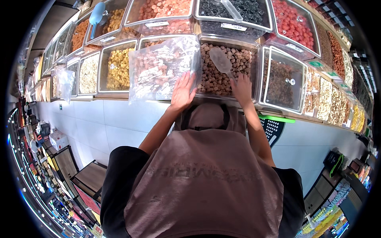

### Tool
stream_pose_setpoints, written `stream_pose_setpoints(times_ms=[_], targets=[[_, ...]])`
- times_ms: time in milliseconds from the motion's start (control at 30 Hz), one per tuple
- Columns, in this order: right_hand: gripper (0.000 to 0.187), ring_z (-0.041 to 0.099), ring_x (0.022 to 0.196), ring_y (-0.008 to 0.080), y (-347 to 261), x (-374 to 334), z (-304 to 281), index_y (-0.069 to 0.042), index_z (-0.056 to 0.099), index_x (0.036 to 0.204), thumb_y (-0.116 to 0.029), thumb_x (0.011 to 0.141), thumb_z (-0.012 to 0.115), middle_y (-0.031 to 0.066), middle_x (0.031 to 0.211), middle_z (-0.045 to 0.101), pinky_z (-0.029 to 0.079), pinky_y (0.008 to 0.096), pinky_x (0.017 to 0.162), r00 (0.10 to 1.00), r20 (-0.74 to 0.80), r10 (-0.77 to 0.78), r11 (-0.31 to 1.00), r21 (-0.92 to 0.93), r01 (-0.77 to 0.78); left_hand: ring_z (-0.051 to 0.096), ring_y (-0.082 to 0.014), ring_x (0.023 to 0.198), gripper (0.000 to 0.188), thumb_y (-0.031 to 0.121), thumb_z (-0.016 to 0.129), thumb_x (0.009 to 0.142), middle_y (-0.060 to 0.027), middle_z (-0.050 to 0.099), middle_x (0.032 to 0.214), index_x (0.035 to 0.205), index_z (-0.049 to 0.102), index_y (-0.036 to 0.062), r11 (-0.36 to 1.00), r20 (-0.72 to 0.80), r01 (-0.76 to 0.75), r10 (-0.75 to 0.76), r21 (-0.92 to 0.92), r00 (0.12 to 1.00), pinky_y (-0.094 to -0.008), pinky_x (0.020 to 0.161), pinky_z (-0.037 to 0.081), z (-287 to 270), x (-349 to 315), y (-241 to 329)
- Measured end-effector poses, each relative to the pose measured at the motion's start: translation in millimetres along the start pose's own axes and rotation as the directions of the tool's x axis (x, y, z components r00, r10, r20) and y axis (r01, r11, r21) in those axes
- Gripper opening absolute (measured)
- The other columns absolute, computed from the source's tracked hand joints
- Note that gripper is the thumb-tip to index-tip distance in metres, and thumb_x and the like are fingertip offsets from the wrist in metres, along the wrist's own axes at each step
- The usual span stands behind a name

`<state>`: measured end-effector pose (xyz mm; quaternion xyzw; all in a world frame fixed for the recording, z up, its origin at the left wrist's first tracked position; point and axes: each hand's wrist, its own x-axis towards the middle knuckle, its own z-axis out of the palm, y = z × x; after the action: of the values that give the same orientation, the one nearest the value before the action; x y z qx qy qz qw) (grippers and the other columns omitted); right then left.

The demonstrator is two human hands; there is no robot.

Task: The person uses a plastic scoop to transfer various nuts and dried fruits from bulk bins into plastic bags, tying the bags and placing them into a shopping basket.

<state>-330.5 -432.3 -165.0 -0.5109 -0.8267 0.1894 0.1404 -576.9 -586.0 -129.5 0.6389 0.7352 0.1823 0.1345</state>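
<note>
My left hand (183, 91) lies with fingers stretched out along the right edge of a large clear plastic bag (158, 71). Whitish and brown pieces show through the bag, which rests over the front of a bin. Just right of it is an uncovered bin of small brown dried fruits (206, 81). A translucent scoop (220, 60) lies on these fruits, its bowl pointing away from me. My right hand (243, 89) reaches over the bin's front edge, its fingers closed at the end of the scoop's handle; the exact grip is partly hidden.
Lidded bins hold yellow dried fruit (118, 65), dark brown pieces (279, 81) and red fruit (291, 23). A blue scoop (96, 18) sits at the upper left, near a thin clear bag (65, 81) hanging at the front. A green-rimmed black basket (272, 129) stands below the counter.
</note>
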Motion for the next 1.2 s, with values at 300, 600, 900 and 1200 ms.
stream_pose_setpoints(times_ms=[300, 600, 900, 1200], targets=[[0.033, 0.057, 0.100, 0.0417, 10, -4, 5, 0.003, 0.060, 0.105, -0.026, 0.089, 0.065, 0.0230, 0.104, 0.058, 0.048, 0.0485, 0.084, 0.999, -0.053, -0.007, 0.972, 0.236, 0.019, 0.070, -0.0372, 0.097, 0.026, 0.003, 0.045, 0.099, -0.0247, 0.069, 0.105, 0.117, 0.064, -0.0038, 0.916, -0.425, 0.276, -0.382, -0.292, 0.821, -0.0403, 0.088, 0.055, -56, 0, 22], [0.031, 0.058, 0.097, 0.0406, 12, -4, -3, 0.005, 0.060, 0.103, -0.022, 0.087, 0.067, 0.0227, 0.102, 0.058, 0.048, 0.0469, 0.085, 0.989, -0.068, -0.133, 0.912, 0.383, 0.149, 0.071, -0.0311, 0.094, 0.036, 0.018, 0.032, 0.109, -0.0246, 0.070, 0.101, 0.112, 0.056, -0.0081, 0.934, -0.835, -0.044, -0.296, -0.355, 0.465, -0.0405, 0.087, 0.058, -253, -23, 61], [0.069, 0.052, 0.128, 0.0340, -39, -81, -54, 0.002, 0.047, 0.138, -0.033, 0.084, 0.074, 0.0216, 0.137, 0.052, 0.041, 0.0400, 0.105, 0.978, 0.088, -0.189, 0.869, 0.479, 0.125, 0.068, -0.0424, 0.100, 0.030, 0.022, 0.042, 0.107, -0.0267, 0.068, 0.104, 0.114, 0.054, -0.0041, 0.662, -0.658, -0.361, -0.269, -0.657, 0.703, -0.0529, 0.090, 0.055, -291, -100, 80], [0.086, 0.049, 0.128, 0.0213, -138, -186, -79, -0.003, 0.042, 0.144, -0.026, 0.074, 0.086, 0.0127, 0.142, 0.052, 0.038, 0.0373, 0.108, 0.907, 0.169, -0.386, 0.294, 0.954, -0.053, 0.066, -0.0228, 0.087, 0.029, 0.024, 0.053, 0.103, -0.0122, 0.064, 0.092, 0.113, 0.053, -0.0036, 0.422, -0.380, -0.277, -0.182, -0.863, 0.907, -0.0403, 0.080, 0.056, -232, -196, 73]])
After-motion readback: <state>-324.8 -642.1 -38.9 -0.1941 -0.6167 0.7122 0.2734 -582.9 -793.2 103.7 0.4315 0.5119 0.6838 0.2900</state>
